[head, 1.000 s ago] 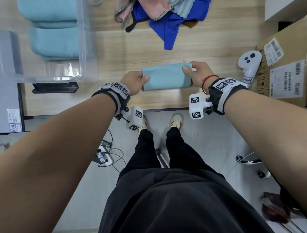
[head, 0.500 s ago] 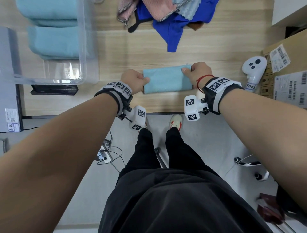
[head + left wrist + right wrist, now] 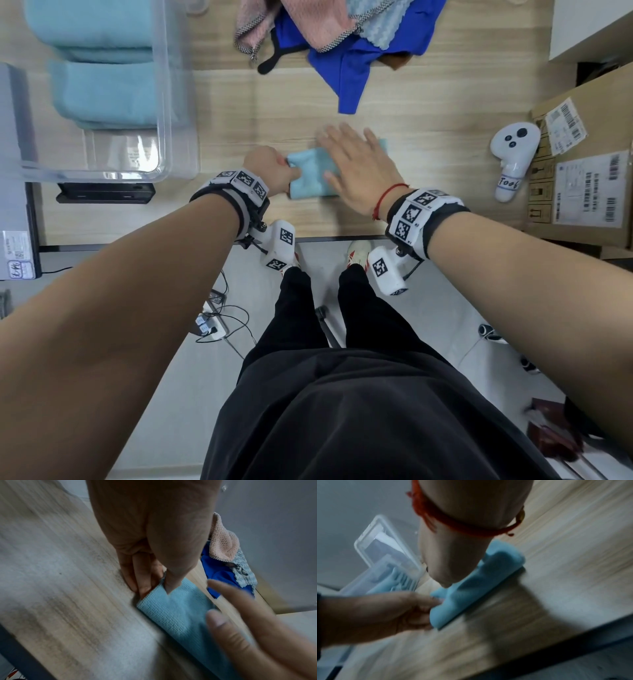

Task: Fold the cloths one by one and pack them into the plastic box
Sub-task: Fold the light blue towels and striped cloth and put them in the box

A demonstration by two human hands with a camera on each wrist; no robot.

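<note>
Folded light-blue cloth (image 3: 310, 178) lies beside the clear plastic box (image 3: 171, 102).

head view downward, wrist views close, sharing cloth (image 3: 310, 174)

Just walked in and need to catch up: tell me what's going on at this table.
A person is folding cloths. The left hand pinches one end of a light blue cloth on the wooden table, while the right hand lies flat over it. Folded blue cloths already sit in the plastic box; an unfolded pile waits behind.
</note>
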